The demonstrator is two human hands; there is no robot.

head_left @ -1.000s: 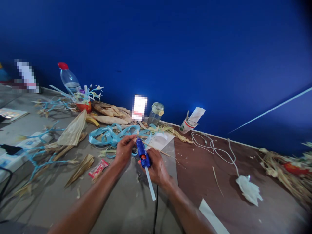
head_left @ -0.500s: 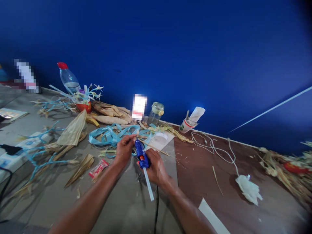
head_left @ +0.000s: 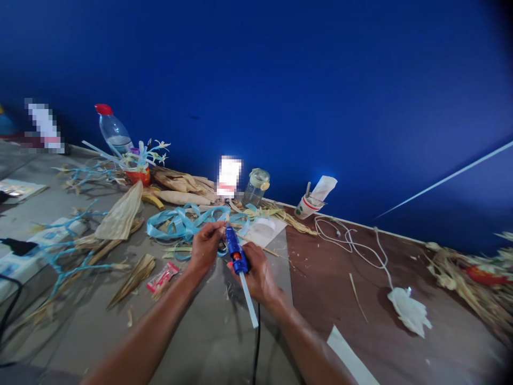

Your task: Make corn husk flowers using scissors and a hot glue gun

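Note:
In my right hand (head_left: 258,270) is a blue hot glue gun (head_left: 234,246), the fingers wrapped round its handle. A translucent glue stick (head_left: 249,302) juts from its rear end, towards me. My left hand (head_left: 206,246) is closed in a pinch beside the gun's nozzle. A small pale tip shows at those fingers, but what they hold is too small to make out. Just beyond both hands lie a heap of light blue ribbon (head_left: 170,224) and a white sheet of paper (head_left: 260,233) with a thin stalk across it.
Dried husks (head_left: 184,184) lie along the blue wall near a red-capped bottle (head_left: 114,128) and a glass jar (head_left: 256,187). Blue-wrapped branches (head_left: 60,267) spread beside a power strip (head_left: 12,272) at left. A black cord (head_left: 257,342) runs below my hands. A white cable (head_left: 360,248) lies right.
The glue gun and my right hand have shifted slightly to the right, with the nozzle a little higher. My left hand has barely moved, still pinching by the nozzle.

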